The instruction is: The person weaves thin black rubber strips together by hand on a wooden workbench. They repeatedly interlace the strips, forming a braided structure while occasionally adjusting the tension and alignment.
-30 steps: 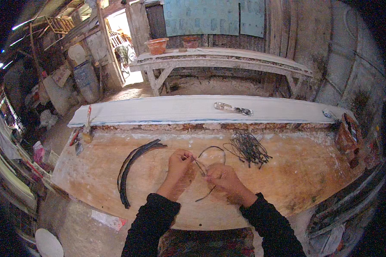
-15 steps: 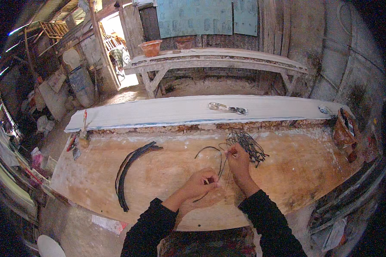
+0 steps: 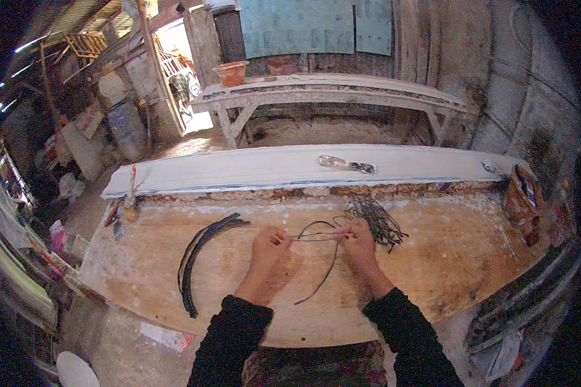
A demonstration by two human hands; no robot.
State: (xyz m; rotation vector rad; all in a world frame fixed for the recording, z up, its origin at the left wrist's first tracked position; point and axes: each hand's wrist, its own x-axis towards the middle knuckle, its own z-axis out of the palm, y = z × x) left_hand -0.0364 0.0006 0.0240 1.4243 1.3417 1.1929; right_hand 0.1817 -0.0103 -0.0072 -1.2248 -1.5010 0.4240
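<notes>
My left hand (image 3: 271,253) and my right hand (image 3: 358,244) are both closed in a pinch over the wooden table. A thin cord (image 3: 316,239) is stretched between them, with what looks like more than one strand side by side. From near my right fingers a loose dark end (image 3: 325,277) trails down the board toward me. A tangled pile of thin dark cords (image 3: 382,222) lies just behind my right hand. Left of my left hand rests a curved bundle of longer black strips (image 3: 197,261). The fingertips hide the ends of the cord.
A raised white board (image 3: 258,169) runs along the table's far side, with a putty-smeared tool (image 3: 347,164) on it. A brown container (image 3: 521,197) is at the right end, brushes (image 3: 132,193) at the left. Behind stands a long bench (image 3: 329,89) with orange tubs (image 3: 231,73).
My left hand has moved up and away from me, now level with my right. The cord has gone from slanting down to stretched nearly flat between both hands.
</notes>
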